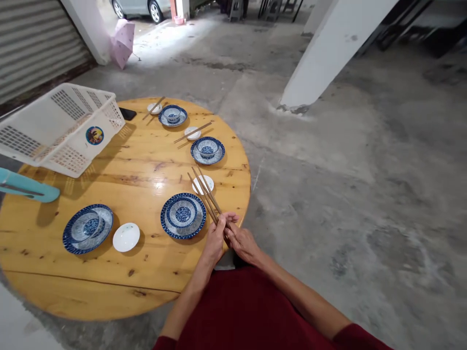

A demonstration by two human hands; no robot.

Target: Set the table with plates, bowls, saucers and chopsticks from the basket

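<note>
Several brown chopsticks [206, 194] are held in both hands over the edge of the round wooden table [146, 184]. My left hand [218, 236] wraps round their middle, and my right hand [242, 243] grips their lower ends close beside it. The tips point away over a small white dish [203, 184]. Just left of my hands sits a blue-patterned bowl [182, 214] on a matching plate [166, 228]. Another bowl [207, 148] on a plate lies farther off, near a dish [192, 132] with chopsticks [193, 131] across it.
A white plastic basket [78, 160] stands at the table's left, by a black phone [127, 114] and a turquoise cylindrical object [45, 193]. More settings include a plate [105, 238], a white dish [126, 237] and a far plate [164, 119]. A white pillar [321, 58] rises beyond.
</note>
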